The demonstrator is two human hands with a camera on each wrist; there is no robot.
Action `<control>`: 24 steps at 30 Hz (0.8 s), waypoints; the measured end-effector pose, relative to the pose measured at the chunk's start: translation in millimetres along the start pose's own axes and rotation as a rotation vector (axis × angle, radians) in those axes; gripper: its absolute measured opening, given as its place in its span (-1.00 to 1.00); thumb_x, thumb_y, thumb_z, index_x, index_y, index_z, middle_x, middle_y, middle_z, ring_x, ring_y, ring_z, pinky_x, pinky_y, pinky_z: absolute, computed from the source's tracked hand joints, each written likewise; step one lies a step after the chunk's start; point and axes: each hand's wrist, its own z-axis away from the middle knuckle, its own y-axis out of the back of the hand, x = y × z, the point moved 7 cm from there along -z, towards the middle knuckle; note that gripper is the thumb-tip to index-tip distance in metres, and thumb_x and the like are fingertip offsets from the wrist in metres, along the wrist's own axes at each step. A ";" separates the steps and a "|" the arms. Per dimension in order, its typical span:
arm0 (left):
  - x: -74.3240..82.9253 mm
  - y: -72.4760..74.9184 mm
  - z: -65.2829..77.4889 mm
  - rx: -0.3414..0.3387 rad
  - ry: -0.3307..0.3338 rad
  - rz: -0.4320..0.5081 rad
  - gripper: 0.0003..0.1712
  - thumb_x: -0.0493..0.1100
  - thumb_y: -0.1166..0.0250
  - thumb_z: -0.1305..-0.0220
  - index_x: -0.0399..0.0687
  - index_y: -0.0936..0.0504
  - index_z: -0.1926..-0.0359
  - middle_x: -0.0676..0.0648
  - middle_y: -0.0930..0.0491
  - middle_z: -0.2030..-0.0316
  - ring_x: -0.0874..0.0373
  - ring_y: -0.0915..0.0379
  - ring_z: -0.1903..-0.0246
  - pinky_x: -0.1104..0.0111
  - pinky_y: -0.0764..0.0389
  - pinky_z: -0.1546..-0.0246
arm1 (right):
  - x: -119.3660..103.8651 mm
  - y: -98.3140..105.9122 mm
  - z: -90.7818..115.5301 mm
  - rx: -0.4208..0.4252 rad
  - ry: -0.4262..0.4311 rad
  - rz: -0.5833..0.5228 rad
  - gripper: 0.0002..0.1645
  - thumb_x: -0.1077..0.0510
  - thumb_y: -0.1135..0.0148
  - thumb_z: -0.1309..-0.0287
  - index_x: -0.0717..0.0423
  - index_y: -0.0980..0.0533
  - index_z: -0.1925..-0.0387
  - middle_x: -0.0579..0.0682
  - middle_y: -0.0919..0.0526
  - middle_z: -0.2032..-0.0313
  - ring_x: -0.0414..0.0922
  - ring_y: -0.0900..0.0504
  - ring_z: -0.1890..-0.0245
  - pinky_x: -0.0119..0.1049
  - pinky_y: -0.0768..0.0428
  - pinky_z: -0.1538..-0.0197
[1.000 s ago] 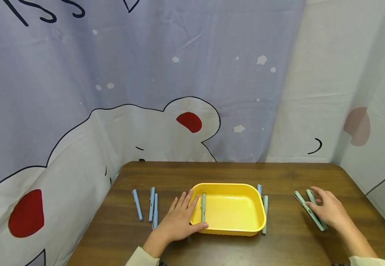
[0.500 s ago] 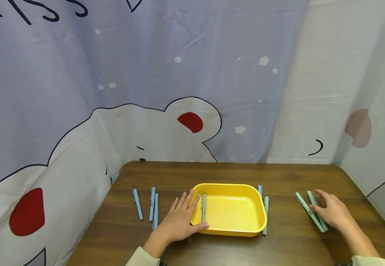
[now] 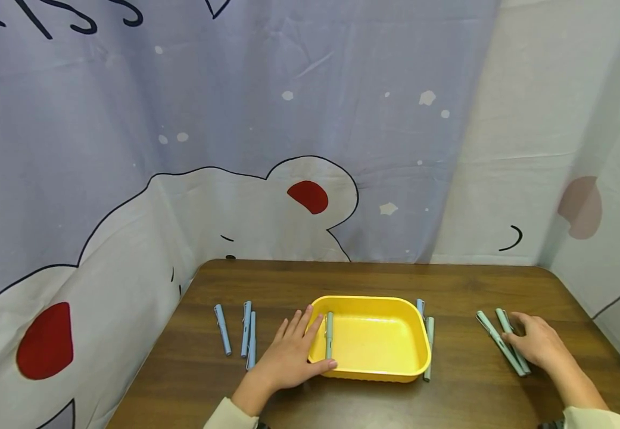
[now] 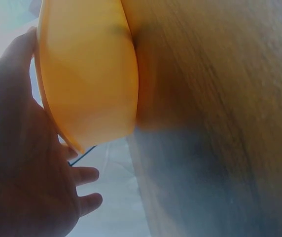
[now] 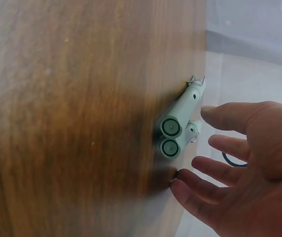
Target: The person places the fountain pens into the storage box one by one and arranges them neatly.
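My left hand (image 3: 286, 356) rests on the left rim of a yellow plastic tray (image 3: 379, 376), fingers spread and straight, thumb over the near corner. In the left wrist view the palm lies along the wall of the tray (image 4: 89, 74). One light green pen (image 3: 329, 335) lies inside the tray at its left side. On the right, my right hand (image 3: 540, 342) hovers beside two green pens, the left one (image 3: 499, 342) and the right one (image 3: 504, 320). The right wrist view shows the thumb close to the upper pen (image 5: 183, 111), the other fingers loosely spread, nothing held.
Several blue pens, among them one (image 3: 223, 329) apart from the rest, lie left of the tray on the brown wooden table (image 3: 374, 277). Just right of the tray are a green pen (image 3: 429, 351) and a partly hidden blue pen (image 3: 420, 306). A printed curtain (image 3: 395, 131) hangs behind.
My right hand has drawn back slightly to the right and toward me beside the two green pens. The left hand, tray and pens keep their places.
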 end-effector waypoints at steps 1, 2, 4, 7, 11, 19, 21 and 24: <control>-0.1 0.0 0.0 0.000 0.000 -0.001 0.10 0.54 -0.03 -0.32 0.01 0.00 -0.62 -0.15 0.21 -0.62 -0.21 0.20 -0.57 -0.19 0.03 -0.49 | 0.5 -0.7 -0.5 -0.006 -0.008 0.005 -0.20 0.02 -0.27 -0.31 0.60 -0.26 -0.26 0.66 -0.30 -0.13 0.59 -0.26 -0.16 0.44 -0.36 -0.10; -0.1 0.0 -0.2 0.001 -0.001 -0.001 0.10 0.54 -0.03 -0.32 0.01 0.00 -0.62 -0.16 0.21 -0.62 -0.21 0.20 -0.57 -0.19 0.03 -0.48 | 1.0 -1.6 -1.0 -0.012 -0.014 0.012 -0.20 0.02 -0.27 -0.31 0.59 -0.26 -0.26 0.66 -0.30 -0.13 0.59 -0.26 -0.16 0.44 -0.37 -0.10; -0.1 -0.2 -0.4 0.000 -0.001 -0.005 0.11 0.55 -0.02 -0.32 0.01 0.00 -0.62 -0.16 0.21 -0.62 -0.21 0.20 -0.57 -0.19 0.03 -0.49 | 2.4 -3.3 -1.9 -0.023 -0.024 0.025 -0.21 0.02 -0.27 -0.31 0.58 -0.26 -0.26 0.65 -0.31 -0.12 0.59 -0.28 -0.15 0.43 -0.39 -0.09; 0.4 -0.1 -0.6 -0.001 -0.001 -0.010 0.11 0.55 -0.02 -0.32 0.01 0.01 -0.63 -0.16 0.21 -0.62 -0.21 0.19 -0.57 -0.19 0.02 -0.48 | 3.9 -4.5 -2.4 -0.035 -0.034 0.039 -0.21 0.02 -0.27 -0.30 0.56 -0.26 -0.27 0.65 -0.31 -0.10 0.61 -0.28 -0.12 0.43 -0.41 -0.06; 1.5 0.5 -0.8 0.000 -0.002 -0.009 0.11 0.54 -0.03 -0.32 0.01 0.01 -0.63 -0.17 0.20 -0.62 -0.22 0.18 -0.57 -0.19 0.01 -0.48 | 4.9 -4.5 -2.9 -0.045 -0.040 0.059 -0.24 0.03 -0.29 -0.28 0.55 -0.29 -0.25 0.65 -0.34 -0.07 0.64 -0.29 -0.08 0.42 -0.43 -0.03; 0.8 -0.4 -0.9 0.002 0.000 -0.012 0.11 0.54 -0.03 -0.31 0.01 0.01 -0.63 -0.17 0.20 -0.62 -0.22 0.18 -0.57 -0.19 0.01 -0.48 | 6.3 -7.1 -3.2 -0.069 -0.072 0.062 -0.27 0.05 -0.31 -0.26 0.52 -0.33 -0.22 0.61 -0.34 -0.05 0.62 -0.25 -0.08 0.41 -0.43 -0.02; 0.6 -0.6 -1.0 0.004 0.000 -0.014 0.11 0.55 -0.02 -0.31 0.01 0.01 -0.63 -0.16 0.20 -0.62 -0.22 0.17 -0.57 -0.19 0.01 -0.48 | 7.0 -7.6 -3.4 -0.074 -0.078 0.056 -0.28 0.06 -0.30 -0.26 0.53 -0.33 -0.22 0.59 -0.35 -0.02 0.58 -0.28 -0.06 0.37 -0.45 0.01; 0.7 -0.6 -0.9 0.006 -0.002 -0.012 0.11 0.54 -0.03 -0.31 0.00 0.01 -0.62 -0.16 0.20 -0.62 -0.22 0.17 -0.57 -0.20 0.00 -0.48 | 7.8 -7.9 -5.2 -0.079 -0.079 0.056 -0.31 0.06 -0.30 -0.27 0.54 -0.35 -0.18 0.61 -0.39 -0.02 0.53 -0.37 -0.02 0.31 -0.49 0.05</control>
